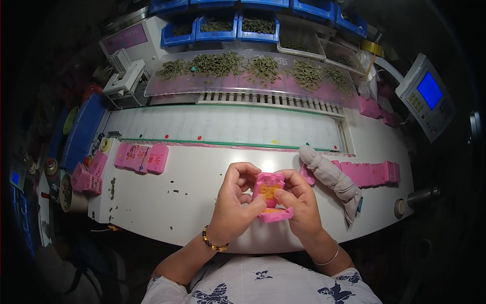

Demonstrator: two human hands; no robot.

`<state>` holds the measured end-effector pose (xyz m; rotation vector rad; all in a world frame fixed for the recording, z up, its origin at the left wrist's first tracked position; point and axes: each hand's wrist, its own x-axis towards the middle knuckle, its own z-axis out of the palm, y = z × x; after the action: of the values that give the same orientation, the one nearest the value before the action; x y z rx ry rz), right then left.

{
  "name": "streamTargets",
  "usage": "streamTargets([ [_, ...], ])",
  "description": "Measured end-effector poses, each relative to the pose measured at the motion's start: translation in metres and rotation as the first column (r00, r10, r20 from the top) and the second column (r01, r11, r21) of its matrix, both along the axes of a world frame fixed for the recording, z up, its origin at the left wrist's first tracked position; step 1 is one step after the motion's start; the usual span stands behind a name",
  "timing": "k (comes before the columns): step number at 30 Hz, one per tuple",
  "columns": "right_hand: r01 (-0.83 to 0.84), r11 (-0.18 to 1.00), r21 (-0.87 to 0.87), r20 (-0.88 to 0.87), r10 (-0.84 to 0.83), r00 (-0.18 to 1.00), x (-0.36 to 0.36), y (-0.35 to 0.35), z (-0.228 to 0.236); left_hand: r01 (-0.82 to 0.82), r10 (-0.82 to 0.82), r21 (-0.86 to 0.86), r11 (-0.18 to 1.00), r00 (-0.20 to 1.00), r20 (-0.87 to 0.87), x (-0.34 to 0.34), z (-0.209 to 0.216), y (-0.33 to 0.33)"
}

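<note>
Over the near edge of the white table, both my hands hold a small pink mould (270, 183). It is spread open, one half upright and the other folded down toward me, with yellow-orange patches on its inner faces. My left hand (236, 200) grips its left side, the thumb near the fold. On the opposite side my right hand (298, 200) has its fingers behind the mould and its thumb pressed on the inner face. Whether a small piece sits inside the mould is too fine to tell.
Pink blocks (142, 158) stand at left, and a row of pink blocks (362, 174) at right behind a grey cloth bundle (331, 175). Beyond the white conveyor belt (228, 125), a clear tray (152, 90) bears green pieces. Blue bins (217, 36) and a control panel (428, 96) stand farther off.
</note>
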<state>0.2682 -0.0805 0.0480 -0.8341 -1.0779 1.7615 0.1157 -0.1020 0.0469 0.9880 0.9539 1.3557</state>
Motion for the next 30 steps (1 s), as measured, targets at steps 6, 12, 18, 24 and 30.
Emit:
streamTargets([
  [6,-0.004,1.0,-0.015,-0.019,0.004,1.0,0.0,0.0013,0.0002,-0.011,0.011,0.01,1.0,1.0,0.007,-0.0002,-0.0011,-0.0004],
  [12,-0.079,0.997,0.013,-0.02,0.079,0.997,0.0029,0.0034,-0.0003,-0.012,0.012,0.006,1.0,1.0,0.007,-0.0005,0.0008,-0.0002],
  [18,-0.059,0.998,0.005,-0.008,0.059,0.998,0.0033,0.002,0.0002,0.048,-0.049,-0.012,0.999,0.999,-0.018,-0.0013,0.0034,-0.0018],
  [24,-0.009,0.998,0.07,0.02,0.008,1.0,0.0028,0.0009,-0.0001,0.076,-0.076,0.008,0.997,0.997,0.009,-0.0001,0.0016,-0.0014],
  [30,0.009,0.991,0.13,0.087,-0.021,0.996,0.0009,0.0001,0.0017,0.032,-0.034,0.031,0.999,0.998,0.056,0.0015,-0.0006,-0.002],
])
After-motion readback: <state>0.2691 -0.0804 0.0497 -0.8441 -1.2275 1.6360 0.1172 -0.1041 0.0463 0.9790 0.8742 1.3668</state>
